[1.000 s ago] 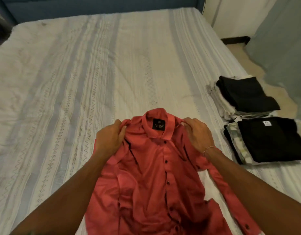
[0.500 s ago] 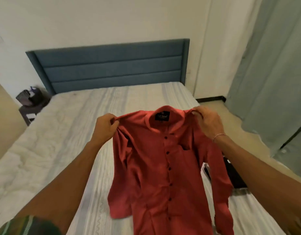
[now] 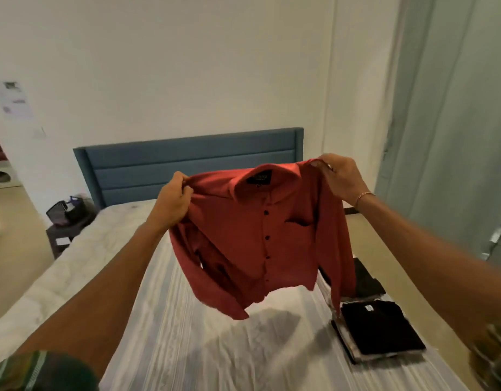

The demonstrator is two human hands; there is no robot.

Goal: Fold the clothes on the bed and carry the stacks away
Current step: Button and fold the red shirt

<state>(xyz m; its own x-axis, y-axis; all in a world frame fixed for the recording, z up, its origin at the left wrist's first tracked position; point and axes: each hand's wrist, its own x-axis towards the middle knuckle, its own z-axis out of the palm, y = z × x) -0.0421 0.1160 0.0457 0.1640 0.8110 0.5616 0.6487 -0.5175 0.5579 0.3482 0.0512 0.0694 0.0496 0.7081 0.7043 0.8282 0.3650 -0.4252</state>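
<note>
The red shirt (image 3: 260,235) was held up in the air above the bed (image 3: 187,348), clear of the striped sheet, with its buttoned front turned toward the camera. The left shoulder seam was pinched by the left hand (image 3: 171,203), whose fingers (image 3: 179,182) were curled tightly round the cloth. The other shoulder was gripped by the right hand (image 3: 339,179), its fingers (image 3: 321,162) likewise closed on the fabric beside the collar. A thin bracelet (image 3: 363,196) was worn on the right wrist.

The collar, with a dark label inside, was seen at the top between the two hands. A row of dark buttons ran down the middle, and a chest pocket sat just beside them. The sleeves hung down loosely on both sides, and the hem was lifted off the bed, a shadow being cast on the sheet below.

Two stacks of folded clothes lay at the right edge of the bed: a near stack (image 3: 380,331) topped by a black garment, and a far stack (image 3: 366,280) partly hidden behind the hanging sleeve. A blue headboard (image 3: 164,167) stood against the white wall, and a pale curtain (image 3: 452,122) hung at the right.
</note>
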